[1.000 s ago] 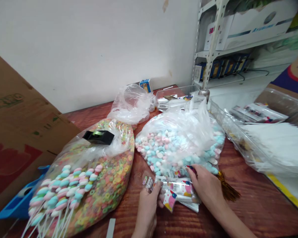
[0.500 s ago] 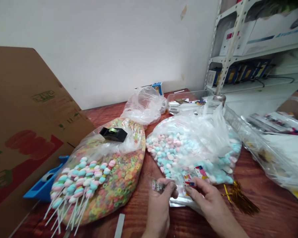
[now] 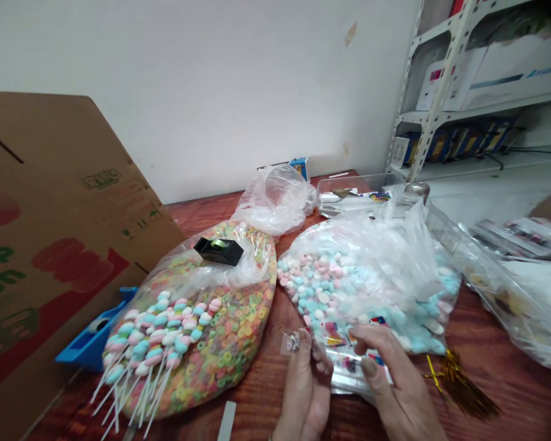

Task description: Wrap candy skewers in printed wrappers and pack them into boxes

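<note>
My left hand (image 3: pixel 305 383) is closed, its thumb pressed on a small clear plastic piece with dark and white print (image 3: pixel 291 342) that sticks out to the left. Close by on the right is my right hand (image 3: pixel 395 376), thumb and forefinger apart with nothing visible between them. Beneath it lie clear plastic bags with colourful print (image 3: pixel 344 366), partly hidden by the fingers. Behind them rests a big clear bag of pink, white and blue candies (image 3: pixel 319 288).
Marshmallow skewers (image 3: pixel 165 331) lie on a bag of ring-shaped candies (image 3: pixel 243 331), with a black tape dispenser (image 3: pixel 220 251) on top. A blue dispenser (image 3: pixel 89 343) and a cardboard box (image 3: pixel 73 202) stand left. Gold twist ties (image 3: pixel 463 386) lie right, near a clear plastic tray (image 3: pixel 496 288).
My right thumb and forefinger have spread apart and moved off the printed piece they pinched. My left hand still grips its small piece. The view has shifted slightly left.
</note>
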`<state>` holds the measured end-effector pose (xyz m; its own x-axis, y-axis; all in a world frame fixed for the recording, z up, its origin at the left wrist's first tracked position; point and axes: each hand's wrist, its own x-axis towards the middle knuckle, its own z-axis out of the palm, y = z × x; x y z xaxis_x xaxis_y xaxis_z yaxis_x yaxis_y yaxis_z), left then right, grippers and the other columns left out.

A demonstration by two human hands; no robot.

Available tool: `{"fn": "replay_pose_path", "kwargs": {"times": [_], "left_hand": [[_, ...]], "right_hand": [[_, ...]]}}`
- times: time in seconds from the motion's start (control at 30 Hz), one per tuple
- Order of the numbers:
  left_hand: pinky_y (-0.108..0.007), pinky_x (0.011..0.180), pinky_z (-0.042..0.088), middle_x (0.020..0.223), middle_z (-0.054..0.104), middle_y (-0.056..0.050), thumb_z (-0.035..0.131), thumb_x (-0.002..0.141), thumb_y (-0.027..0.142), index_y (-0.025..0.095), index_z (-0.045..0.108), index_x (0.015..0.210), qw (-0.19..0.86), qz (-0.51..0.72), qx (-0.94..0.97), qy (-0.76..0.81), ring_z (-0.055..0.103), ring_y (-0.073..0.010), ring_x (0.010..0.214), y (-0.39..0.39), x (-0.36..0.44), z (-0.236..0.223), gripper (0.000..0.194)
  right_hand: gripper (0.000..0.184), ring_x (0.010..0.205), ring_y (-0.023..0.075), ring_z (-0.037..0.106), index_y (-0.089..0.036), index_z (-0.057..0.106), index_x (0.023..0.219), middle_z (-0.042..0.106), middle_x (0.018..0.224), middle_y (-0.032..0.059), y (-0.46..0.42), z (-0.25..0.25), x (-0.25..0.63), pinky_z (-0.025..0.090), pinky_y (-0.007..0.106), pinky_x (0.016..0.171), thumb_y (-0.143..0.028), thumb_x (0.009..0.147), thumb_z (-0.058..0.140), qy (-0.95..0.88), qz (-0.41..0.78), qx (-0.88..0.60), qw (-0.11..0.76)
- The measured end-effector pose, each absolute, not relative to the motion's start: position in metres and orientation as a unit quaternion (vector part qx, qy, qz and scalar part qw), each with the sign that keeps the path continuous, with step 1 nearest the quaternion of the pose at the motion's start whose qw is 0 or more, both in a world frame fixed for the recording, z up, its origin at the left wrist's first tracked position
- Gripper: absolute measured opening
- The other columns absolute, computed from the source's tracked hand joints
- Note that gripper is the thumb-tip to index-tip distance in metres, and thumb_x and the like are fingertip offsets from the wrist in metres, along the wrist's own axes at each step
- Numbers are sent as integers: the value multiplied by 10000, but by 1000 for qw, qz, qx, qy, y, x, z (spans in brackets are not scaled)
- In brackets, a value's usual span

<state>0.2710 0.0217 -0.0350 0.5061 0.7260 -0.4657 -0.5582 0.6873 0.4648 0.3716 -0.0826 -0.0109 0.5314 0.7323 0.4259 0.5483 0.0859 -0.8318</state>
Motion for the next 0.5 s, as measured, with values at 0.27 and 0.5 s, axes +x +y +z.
{"fn": "replay_pose_path", "kwargs": {"times": [0.27, 0.5], "left_hand": [[-159, 453, 359, 563, 477, 65, 830, 646, 335, 144, 544, 725, 825, 404, 155, 364, 394, -38, 470, 17, 272, -31, 354], [-161, 454, 352, 526, 465, 64, 818, 647, 390, 147, 524, 669, 846, 379, 137, 349, 385, -39, 455, 13, 271, -35, 382]], "right_hand": [[272, 1205, 247, 441, -279, 502, 1225, 513, 1240, 61, -81, -17, 369, 328, 402, 1030, -266, 954, 484, -500, 57, -672, 543], [174, 1072, 216, 538, -274, 535, 1118, 596, 1105, 40, -79, -3, 368, 414, 342, 925, -296, 976, 438, -490, 110, -669, 549]]}}
